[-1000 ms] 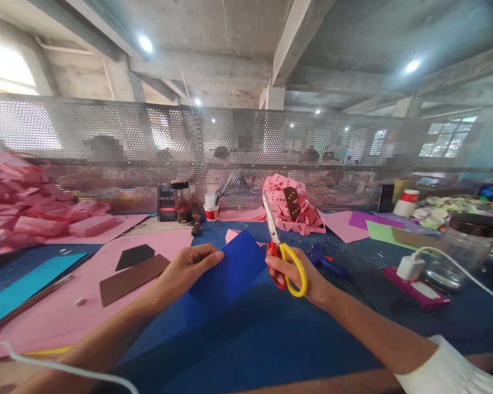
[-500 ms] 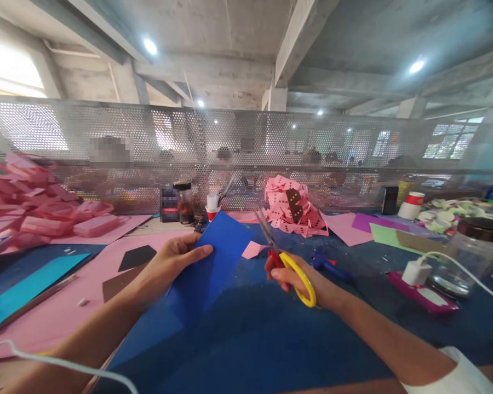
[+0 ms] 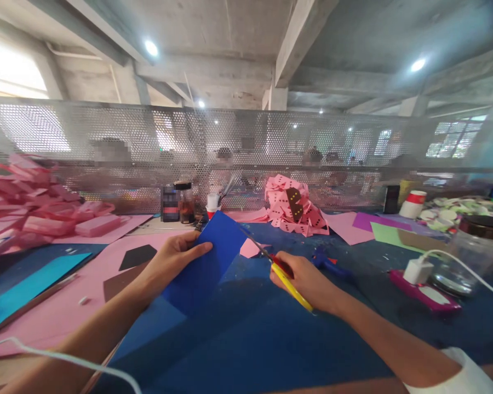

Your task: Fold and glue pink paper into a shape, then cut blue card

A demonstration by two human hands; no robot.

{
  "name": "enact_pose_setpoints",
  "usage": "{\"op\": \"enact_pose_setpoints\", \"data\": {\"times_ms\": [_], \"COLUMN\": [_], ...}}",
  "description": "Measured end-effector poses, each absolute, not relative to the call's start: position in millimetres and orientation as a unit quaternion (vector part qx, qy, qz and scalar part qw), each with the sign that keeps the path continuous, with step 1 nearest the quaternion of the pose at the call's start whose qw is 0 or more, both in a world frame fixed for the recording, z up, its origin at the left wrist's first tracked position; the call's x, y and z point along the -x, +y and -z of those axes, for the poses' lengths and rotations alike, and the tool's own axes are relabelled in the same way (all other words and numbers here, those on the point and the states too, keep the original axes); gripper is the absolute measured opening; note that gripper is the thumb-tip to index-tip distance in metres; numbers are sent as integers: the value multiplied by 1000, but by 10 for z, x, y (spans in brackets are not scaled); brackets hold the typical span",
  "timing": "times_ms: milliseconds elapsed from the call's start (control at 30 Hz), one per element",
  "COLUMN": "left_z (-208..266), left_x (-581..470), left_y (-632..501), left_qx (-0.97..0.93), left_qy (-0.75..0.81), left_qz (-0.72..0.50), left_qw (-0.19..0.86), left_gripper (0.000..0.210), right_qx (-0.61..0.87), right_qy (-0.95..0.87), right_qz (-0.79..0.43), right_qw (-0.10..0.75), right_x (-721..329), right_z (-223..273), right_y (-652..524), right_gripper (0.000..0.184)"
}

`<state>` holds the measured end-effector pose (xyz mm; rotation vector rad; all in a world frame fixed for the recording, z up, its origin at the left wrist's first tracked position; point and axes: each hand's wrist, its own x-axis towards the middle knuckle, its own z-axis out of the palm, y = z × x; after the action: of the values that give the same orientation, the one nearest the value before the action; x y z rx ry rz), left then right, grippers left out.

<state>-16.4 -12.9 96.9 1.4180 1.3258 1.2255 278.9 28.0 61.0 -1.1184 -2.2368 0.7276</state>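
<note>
Held up over the table, a sheet of blue paper (image 3: pixel 211 262) is pinched at its left edge by my left hand (image 3: pixel 178 254), thumb on the near face. My right hand (image 3: pixel 298 276) grips a pair of scissors (image 3: pixel 290 288) with red and yellow handles. Their blades point up and left, with the tips at the sheet's upper right edge; I cannot tell whether they have cut into it. A small pink paper piece (image 3: pixel 252 248) lies behind the blades. Right of it, near my right hand, lies a blue glue gun (image 3: pixel 328 262).
Pink folded strips (image 3: pixel 45 205) heap at the left, and a pile of dotted pink paper pieces (image 3: pixel 281 205) stands at the back. To the right are a purple power strip (image 3: pixel 425 293) with a white cable and a clear jar (image 3: pixel 468 251). A perforated metal screen (image 3: pixel 246 137) borders the table.
My right hand has turned the scissors, bringing the blade tips left and down to the blue paper's edge. The blue sheet is tilted slightly differently, still in my left hand.
</note>
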Motion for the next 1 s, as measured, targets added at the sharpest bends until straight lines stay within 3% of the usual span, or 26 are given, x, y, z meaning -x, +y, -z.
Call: {"op": "enact_pose_setpoints", "data": {"times_ms": [633,1000], "left_z": [-944,-956], "left_x": [256,243], "left_y": [-87,-85], "left_qx": [-601,-605], "left_qy": [538,537], "left_qz": [-455,-452], "left_qw": [378,376], "left_gripper": [44,42], "right_qx": [455,459], "right_qy": [-846,-845], "right_qz": [-106,-87], "right_qw": [257,260], "right_x": [-2771,-2770], "right_z": [-568,-563], "right_y": [303,309], "right_gripper": [16,20]}}
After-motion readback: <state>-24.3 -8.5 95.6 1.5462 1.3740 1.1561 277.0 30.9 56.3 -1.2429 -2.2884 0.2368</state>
